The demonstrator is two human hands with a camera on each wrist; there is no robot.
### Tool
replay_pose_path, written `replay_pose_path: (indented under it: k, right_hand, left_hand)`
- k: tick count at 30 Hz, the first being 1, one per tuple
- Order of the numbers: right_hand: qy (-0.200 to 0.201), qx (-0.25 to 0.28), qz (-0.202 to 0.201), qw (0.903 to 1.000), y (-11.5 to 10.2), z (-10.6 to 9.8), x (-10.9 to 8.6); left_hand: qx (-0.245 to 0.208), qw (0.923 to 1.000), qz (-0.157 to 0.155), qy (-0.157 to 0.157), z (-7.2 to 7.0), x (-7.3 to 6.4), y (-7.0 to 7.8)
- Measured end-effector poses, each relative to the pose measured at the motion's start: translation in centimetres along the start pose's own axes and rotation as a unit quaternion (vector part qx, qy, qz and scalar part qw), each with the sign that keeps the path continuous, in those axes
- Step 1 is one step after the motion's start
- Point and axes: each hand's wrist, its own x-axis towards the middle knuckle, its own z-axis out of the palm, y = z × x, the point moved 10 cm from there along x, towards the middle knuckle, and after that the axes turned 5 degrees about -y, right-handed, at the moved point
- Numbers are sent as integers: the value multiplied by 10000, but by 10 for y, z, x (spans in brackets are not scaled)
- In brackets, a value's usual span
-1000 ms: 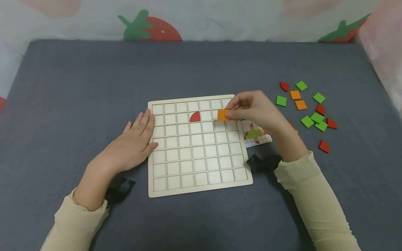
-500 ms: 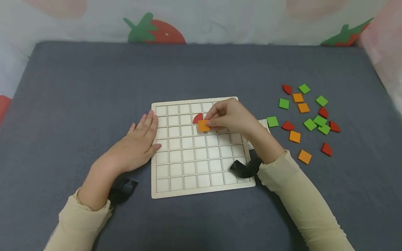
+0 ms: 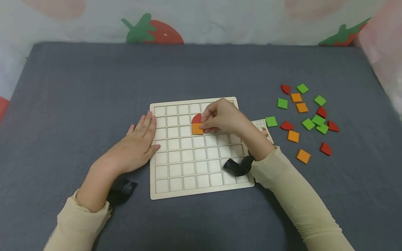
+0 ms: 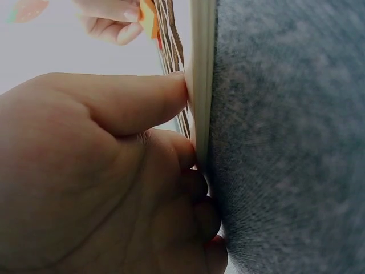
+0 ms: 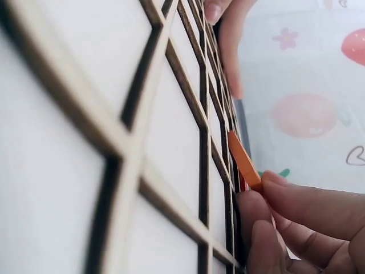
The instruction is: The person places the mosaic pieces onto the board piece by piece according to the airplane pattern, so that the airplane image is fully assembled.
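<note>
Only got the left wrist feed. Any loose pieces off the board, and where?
Observer: Yes, loose pieces in red, green and orange lie scattered right of the board.
Operator: Anything else at the board's right edge?
Observer: A printed card, partly hidden by the right arm.
Operator: What's next to the orange tile on the board?
Observer: Head view shows a red piece with a curved side, just beyond the tile.
</note>
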Motion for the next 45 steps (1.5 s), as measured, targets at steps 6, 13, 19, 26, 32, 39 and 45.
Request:
replay_pose_path:
  k: [6,13,19,26,32,39,45]
  right_hand:
    - [72,-439,16,9990,-1,0,2]
    - [132,-643,-87,9978,-3,-1,2]
    - [41,-399,-160,9991,-3,-1,0]
    - [59,156,-306,9994,2,-21,-11]
    - [394,260,-480,9977,9,-50,-28]
    - [847,30,-604,9946,22,-82,-50]
    - [1132,39,-529,9922,39,-107,-70]
  left_hand:
    - [-1,10000,22,26,1,1,0]
    - [39,10000,33,65,0,1,0]
    - [22,10000,24,92,-1,1,0]
    - [-4,9999,38,113,-2,1,0]
    - [20,9999,32,135,-2,2,-1]
    - [-6,9999,42,162,-2,3,0]
    - [0,9998,102,190,-1,6,1]
